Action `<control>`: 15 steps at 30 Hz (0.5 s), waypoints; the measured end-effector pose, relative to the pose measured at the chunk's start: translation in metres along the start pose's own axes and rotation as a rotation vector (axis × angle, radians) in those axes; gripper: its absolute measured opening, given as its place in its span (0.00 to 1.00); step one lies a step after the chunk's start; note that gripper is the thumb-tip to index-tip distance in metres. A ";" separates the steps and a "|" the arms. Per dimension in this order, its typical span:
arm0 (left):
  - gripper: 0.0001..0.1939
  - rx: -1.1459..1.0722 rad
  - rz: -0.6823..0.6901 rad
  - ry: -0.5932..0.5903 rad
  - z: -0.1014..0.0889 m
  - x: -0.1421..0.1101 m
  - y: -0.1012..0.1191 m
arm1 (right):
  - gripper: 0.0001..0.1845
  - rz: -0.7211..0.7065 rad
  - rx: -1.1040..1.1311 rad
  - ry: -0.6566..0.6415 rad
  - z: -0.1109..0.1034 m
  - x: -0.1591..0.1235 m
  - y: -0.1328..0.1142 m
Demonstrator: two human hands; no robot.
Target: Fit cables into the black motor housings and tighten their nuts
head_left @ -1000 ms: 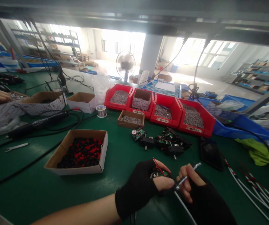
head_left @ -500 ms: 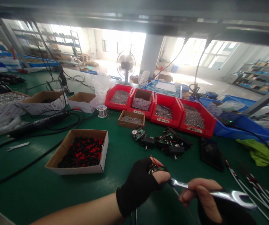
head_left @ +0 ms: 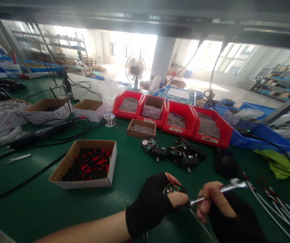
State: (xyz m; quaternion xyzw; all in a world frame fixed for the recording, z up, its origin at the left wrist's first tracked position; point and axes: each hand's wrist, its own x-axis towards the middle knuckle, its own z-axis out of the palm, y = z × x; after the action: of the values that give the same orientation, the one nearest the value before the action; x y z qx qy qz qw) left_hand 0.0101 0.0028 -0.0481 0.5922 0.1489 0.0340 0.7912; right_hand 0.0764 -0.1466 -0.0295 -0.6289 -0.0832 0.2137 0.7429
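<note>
Fingers of the left hand (head_left: 151,204) clamp a circuit-board assembly (head_left: 172,189); the right hand's (head_left: 226,211) grip a wrench (head_left: 227,188), its free end swung farther away, between two and three o'clock, suggesting turning at the assembly's edge; black units (head_left: 188,162) lie at twelve on the desk (head_left: 132,168); red bins (head_left: 225,135) stand beyond.

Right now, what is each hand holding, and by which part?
Left hand: a circuit-board part, gripped by its sides between thumb and fingers. Right hand: a wrench, by the middle of its shaft.
</note>
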 end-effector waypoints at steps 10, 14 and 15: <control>0.21 -0.122 -0.042 -0.104 0.000 0.000 0.008 | 0.28 0.386 0.207 -0.090 -0.019 0.027 0.020; 0.20 -0.122 -0.038 -0.048 0.000 0.001 0.013 | 0.27 0.109 0.070 -0.034 -0.020 0.019 0.007; 0.19 -0.122 -0.034 -0.029 0.001 0.002 0.012 | 0.27 0.023 0.052 0.027 -0.016 0.013 0.003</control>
State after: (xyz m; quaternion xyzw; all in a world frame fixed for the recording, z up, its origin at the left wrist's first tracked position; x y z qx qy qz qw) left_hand 0.0135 0.0064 -0.0367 0.5405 0.1454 0.0209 0.8284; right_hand 0.0941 -0.1552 -0.0378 -0.6130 -0.0602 0.2159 0.7576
